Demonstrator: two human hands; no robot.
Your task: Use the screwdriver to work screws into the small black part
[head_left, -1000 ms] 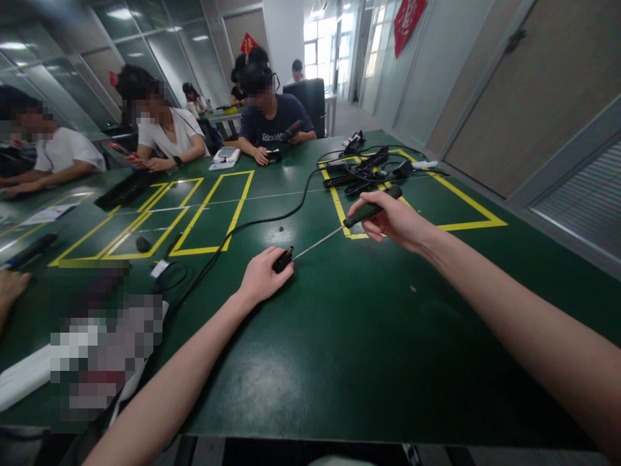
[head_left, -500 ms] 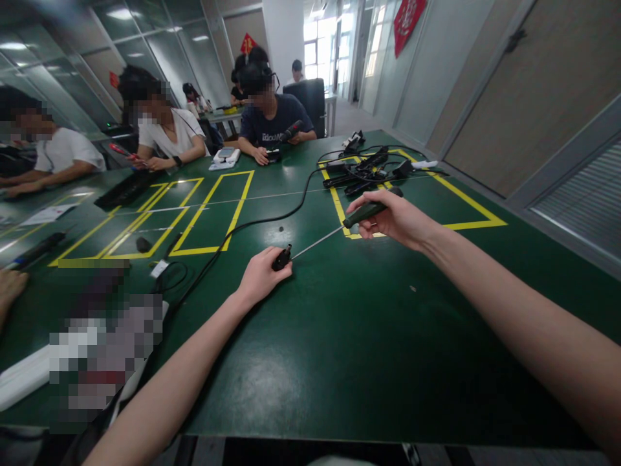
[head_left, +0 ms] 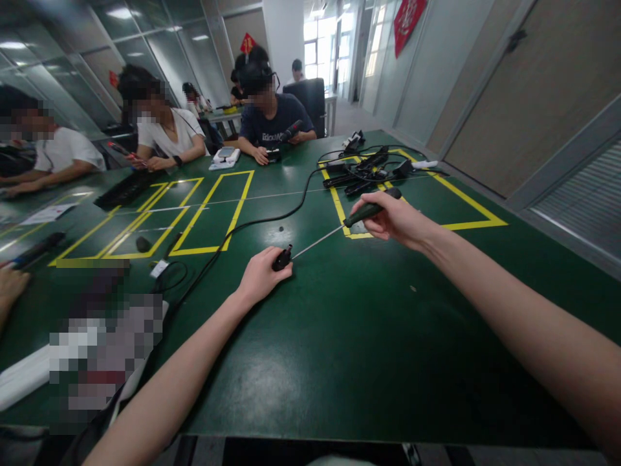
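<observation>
My left hand (head_left: 262, 275) rests on the green table, closed around a small black plug-like part (head_left: 282, 259) with a short prong sticking up; its exact kind is too small to tell. My right hand (head_left: 388, 220) grips the dark green handle of a screwdriver (head_left: 366, 213). The long thin shaft slants down to the left, and its tip meets the right side of the black part. Part of the black part is hidden behind my left fingers.
A black cable (head_left: 262, 221) runs across the green table (head_left: 369, 362). Tangled black cables and adapters (head_left: 369, 169) lie inside yellow tape at the back right. Several people sit along the far and left sides. A white scale-like device (head_left: 224, 158) stands near the far edge.
The fingers of my right hand have shifted slightly around the screwdriver handle. My left hand and the black part stay in place.
</observation>
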